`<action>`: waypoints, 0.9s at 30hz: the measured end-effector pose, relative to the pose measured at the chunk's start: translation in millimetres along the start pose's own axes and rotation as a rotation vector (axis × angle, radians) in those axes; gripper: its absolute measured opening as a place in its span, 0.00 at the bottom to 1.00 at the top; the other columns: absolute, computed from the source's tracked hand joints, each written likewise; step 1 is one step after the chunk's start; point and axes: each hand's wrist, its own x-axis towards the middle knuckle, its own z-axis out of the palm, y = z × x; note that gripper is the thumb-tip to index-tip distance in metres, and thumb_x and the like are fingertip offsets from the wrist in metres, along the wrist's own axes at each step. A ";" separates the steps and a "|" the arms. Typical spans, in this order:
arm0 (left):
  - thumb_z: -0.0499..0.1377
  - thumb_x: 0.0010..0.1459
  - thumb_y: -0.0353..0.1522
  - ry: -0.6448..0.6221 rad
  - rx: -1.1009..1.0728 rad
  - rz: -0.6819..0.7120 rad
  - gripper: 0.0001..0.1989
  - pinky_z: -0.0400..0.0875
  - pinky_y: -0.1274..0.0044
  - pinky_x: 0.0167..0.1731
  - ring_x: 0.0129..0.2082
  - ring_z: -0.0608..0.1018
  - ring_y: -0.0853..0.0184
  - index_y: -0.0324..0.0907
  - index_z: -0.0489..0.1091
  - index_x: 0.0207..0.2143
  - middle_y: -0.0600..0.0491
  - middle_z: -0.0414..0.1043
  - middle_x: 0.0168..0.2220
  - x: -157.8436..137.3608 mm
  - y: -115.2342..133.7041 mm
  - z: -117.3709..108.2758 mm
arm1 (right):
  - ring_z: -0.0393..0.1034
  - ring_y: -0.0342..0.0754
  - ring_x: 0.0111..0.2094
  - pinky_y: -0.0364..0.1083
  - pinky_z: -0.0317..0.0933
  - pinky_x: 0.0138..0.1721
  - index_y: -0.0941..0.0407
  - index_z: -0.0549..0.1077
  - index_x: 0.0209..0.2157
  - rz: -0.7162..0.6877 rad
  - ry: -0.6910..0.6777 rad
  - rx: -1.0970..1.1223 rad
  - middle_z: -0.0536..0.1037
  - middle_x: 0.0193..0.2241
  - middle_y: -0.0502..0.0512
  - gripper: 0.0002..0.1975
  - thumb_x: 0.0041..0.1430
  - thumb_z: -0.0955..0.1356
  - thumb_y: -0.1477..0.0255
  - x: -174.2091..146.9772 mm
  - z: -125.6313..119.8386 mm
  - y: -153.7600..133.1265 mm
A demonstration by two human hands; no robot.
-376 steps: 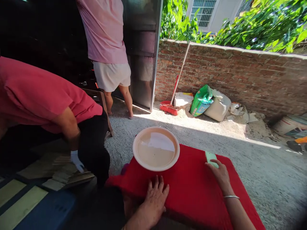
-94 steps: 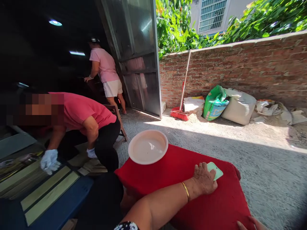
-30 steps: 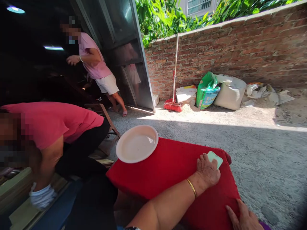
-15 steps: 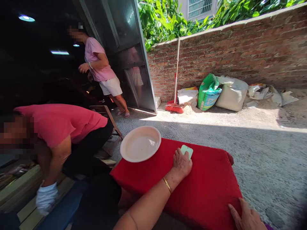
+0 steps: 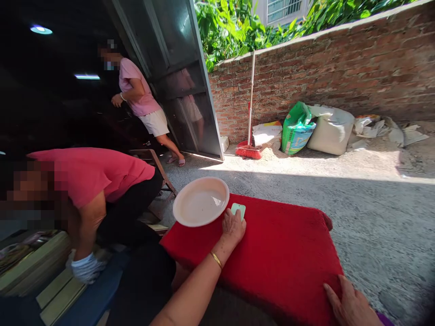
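My left hand (image 5: 234, 226), with a gold bangle on its wrist, grips a pale green flat piece with rounded corners (image 5: 238, 210). It looks like plastic; its exact kind I cannot make out. The piece rests against a red cloth surface (image 5: 285, 244) that covers a low table or block. Close by, on the far left corner of the red cloth, stands a wide pale basin (image 5: 201, 202), seemingly with a little water in it. My right hand (image 5: 351, 301) lies with fingers apart over the cloth's near right edge.
On my left a co-worker in a red shirt (image 5: 91, 174) bends over wooden boards (image 5: 61, 294), wearing white gloves. Another person in pink (image 5: 137, 86) stands by a metal door (image 5: 176, 77). A broom (image 5: 250, 113) and several sacks (image 5: 331, 131) line the brick wall (image 5: 322, 68).
My left hand has slid the pale green piece leftward across the red cloth, closer to the basin. My right hand stays put. The co-worker's gloved hand has shifted over the boards.
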 end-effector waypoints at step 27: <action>0.58 0.61 0.37 -0.055 0.053 0.319 0.17 0.68 0.66 0.50 0.50 0.70 0.54 0.44 0.68 0.52 0.43 0.65 0.50 -68.9 -70.6 -20.6 | 0.76 0.65 0.45 0.64 0.69 0.46 0.57 0.73 0.53 0.106 0.285 0.300 0.75 0.48 0.71 0.27 0.62 0.60 0.55 5.2 -3.7 -20.9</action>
